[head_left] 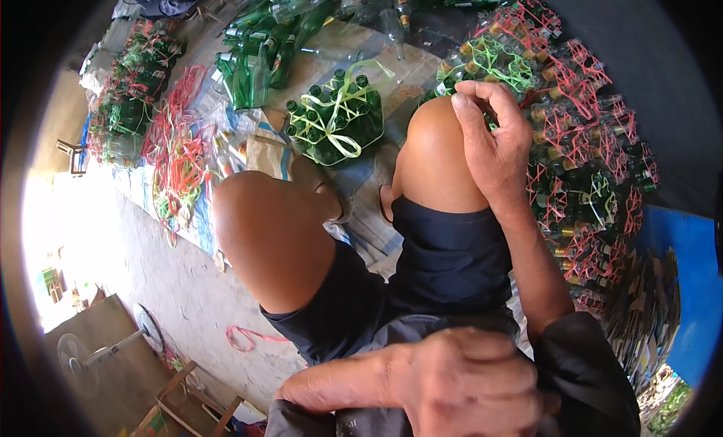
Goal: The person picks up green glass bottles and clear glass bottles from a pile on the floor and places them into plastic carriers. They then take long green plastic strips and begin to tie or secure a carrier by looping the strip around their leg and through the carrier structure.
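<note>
My right hand (489, 136) rests on my bare right knee (437, 151), fingers bent over its top and holding nothing. My left hand (463, 384) lies close against my body at the lower edge, fingers curled; what is under it is hidden. In front of my knees, on the mat, stands a bundle of green glass bottles (335, 117) tied with a pale green strap. My left knee (263, 226) is bare too, above dark shorts (444, 264).
Bottle bundles tied with red straps (580, 136) are stacked high on the right. Loose green bottles (263, 45) lie at the back, more bundles (132, 91) at far left, beside a heap of red and green straps (177, 147). A fan (83, 350) stands lower left.
</note>
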Motion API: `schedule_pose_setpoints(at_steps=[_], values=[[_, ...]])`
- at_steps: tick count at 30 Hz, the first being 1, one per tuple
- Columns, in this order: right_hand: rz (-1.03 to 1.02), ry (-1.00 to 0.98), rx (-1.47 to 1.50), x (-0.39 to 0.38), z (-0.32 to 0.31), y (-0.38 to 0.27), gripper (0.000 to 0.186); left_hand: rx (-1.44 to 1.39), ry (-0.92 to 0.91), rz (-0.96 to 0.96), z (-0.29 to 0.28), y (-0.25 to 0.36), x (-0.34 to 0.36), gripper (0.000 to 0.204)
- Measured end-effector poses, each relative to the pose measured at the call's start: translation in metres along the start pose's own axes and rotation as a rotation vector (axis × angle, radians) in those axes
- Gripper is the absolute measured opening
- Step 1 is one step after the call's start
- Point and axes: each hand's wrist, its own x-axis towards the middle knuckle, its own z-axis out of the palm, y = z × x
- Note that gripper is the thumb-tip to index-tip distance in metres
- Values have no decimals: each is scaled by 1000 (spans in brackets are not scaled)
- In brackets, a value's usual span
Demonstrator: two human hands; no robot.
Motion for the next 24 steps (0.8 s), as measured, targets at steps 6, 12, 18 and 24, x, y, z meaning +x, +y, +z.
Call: schedule_pose_setpoints(at_steps=[6, 12, 18, 24], values=[[13, -91, 39, 8, 8, -2, 14, 438, -218, -227, -71, -22, 21, 34], [243, -245, 121, 23, 5, 9, 24, 513, 353, -824, -122, -74, 76, 29], [686, -392, 214, 4, -4, 73, 28, 561, 456, -924, -206, -143, 22, 33], [975, -800, -42, -126, -32, 191, 23, 146, 552, -1086, -223, -153, 6, 33]])
